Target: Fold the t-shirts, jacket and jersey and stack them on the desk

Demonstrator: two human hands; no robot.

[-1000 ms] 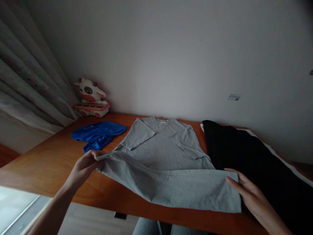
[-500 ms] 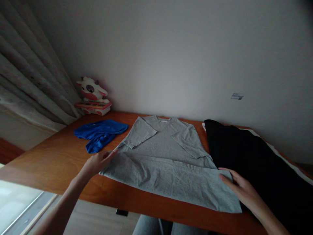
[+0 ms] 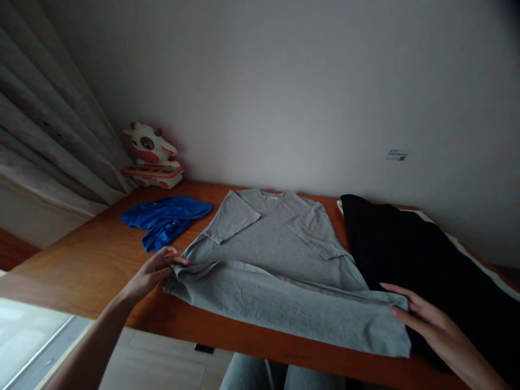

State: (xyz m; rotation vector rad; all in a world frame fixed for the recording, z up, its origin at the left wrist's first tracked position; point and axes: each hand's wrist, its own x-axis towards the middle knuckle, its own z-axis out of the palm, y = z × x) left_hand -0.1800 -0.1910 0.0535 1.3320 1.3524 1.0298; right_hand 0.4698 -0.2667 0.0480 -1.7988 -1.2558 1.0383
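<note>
A grey T-shirt (image 3: 276, 244) lies spread on the wooden table, collar toward the wall and both short sleeves laid inward over the body. Its lower part is folded up in a band along the near side. My left hand (image 3: 158, 268) pinches the left end of this folded band, thumb and fingers at the hem. At the opposite end, my right hand (image 3: 418, 311) grips the right corner of the band between thumb and fingers. The fabric between the hands sags slightly and shows small creases.
On the left lies a crumpled blue garment (image 3: 166, 214), with a cow-shaped toy keyboard (image 3: 152, 157) behind it. Black cloth (image 3: 390, 244) over something white covers the right side. The wooden table (image 3: 93, 254) meets a grey wall; a curtain (image 3: 49, 119) hangs at left.
The band's upper edge has come down toward the near table edge, making the band narrower. My left hand shifted slightly down and left; my right hand moved right and down with its corner.
</note>
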